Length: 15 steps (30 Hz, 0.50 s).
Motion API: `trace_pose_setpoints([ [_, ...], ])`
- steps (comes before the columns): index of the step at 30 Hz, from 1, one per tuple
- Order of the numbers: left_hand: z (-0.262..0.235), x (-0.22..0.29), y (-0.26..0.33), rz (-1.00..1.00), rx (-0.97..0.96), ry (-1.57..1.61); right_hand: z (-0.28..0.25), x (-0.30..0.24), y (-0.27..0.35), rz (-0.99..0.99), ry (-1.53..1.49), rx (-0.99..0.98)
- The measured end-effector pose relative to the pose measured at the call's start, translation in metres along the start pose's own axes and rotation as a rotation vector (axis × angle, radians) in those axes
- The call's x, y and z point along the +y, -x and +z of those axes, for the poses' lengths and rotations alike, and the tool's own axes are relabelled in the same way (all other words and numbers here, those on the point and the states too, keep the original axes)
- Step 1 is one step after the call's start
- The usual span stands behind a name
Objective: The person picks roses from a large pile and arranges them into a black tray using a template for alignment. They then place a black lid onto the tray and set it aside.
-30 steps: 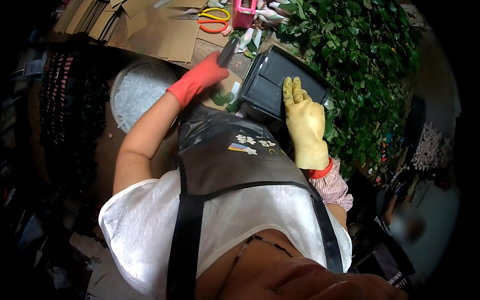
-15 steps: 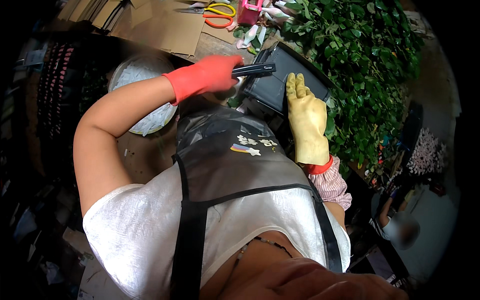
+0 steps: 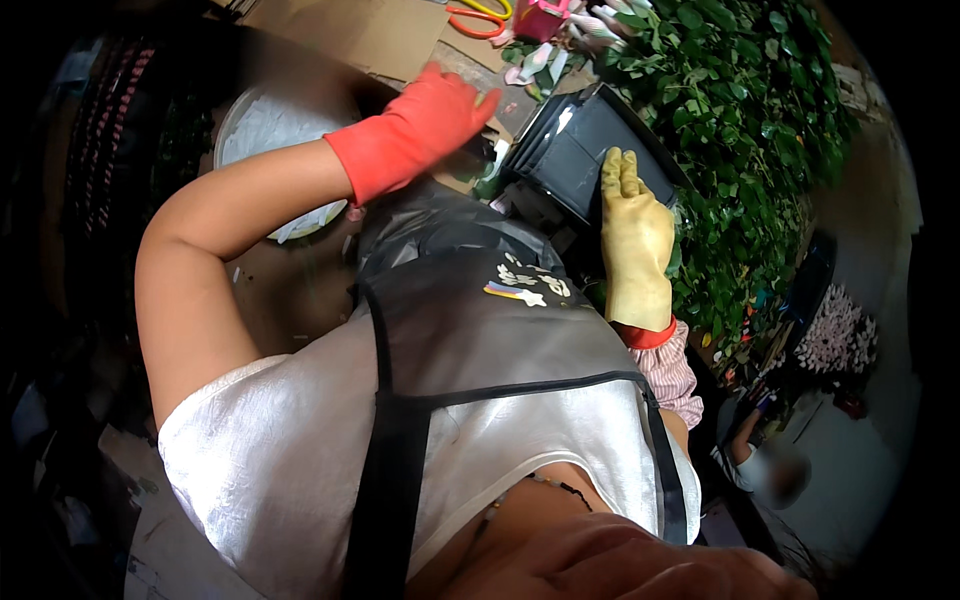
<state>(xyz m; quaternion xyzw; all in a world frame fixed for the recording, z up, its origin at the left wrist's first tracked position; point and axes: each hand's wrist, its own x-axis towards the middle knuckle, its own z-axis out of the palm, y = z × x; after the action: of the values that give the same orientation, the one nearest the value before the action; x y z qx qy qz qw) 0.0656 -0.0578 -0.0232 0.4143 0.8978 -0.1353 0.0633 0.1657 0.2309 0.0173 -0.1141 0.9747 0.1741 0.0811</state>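
My right hand (image 3: 638, 225), in a pale yellow rubber glove with a red cuff under it, rests on a dark grey flat piece with a raised rim (image 3: 600, 150). Two of its fingers stretch out along that surface; the others are tucked under. To the left, apart from this piece, my left hand (image 3: 420, 125) in a red rubber glove hovers near the bench edge. Its fingers are partly turned away and slightly smeared, so whether it grips anything is hidden. Something dark shows just below it, too unclear to name.
A heap of green leafy stems (image 3: 740, 130) covers the right side. Scissors with orange and yellow handles (image 3: 478, 22), a pink container (image 3: 540, 18) and pale flower buds (image 3: 545, 62) lie at the far side. A round tub (image 3: 275, 125) of white strips stands left. Another person (image 3: 770, 470) is at lower right.
The black stapler in my left hand no longer shows. That hand has moved away from the dark grey piece and up. My right hand stays on the piece; the whole view has shifted slightly.
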Motion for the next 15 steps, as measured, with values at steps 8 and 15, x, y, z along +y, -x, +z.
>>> trace_pose_setpoints([
  [8,-0.006,0.004,-0.013,0.300,0.146,0.089,-0.010,-0.006,-0.003,0.044,0.023,-0.080],
  [15,0.005,-0.027,-0.033,0.434,0.003,0.372,-0.016,-0.006,-0.004,0.027,0.034,-0.062],
])
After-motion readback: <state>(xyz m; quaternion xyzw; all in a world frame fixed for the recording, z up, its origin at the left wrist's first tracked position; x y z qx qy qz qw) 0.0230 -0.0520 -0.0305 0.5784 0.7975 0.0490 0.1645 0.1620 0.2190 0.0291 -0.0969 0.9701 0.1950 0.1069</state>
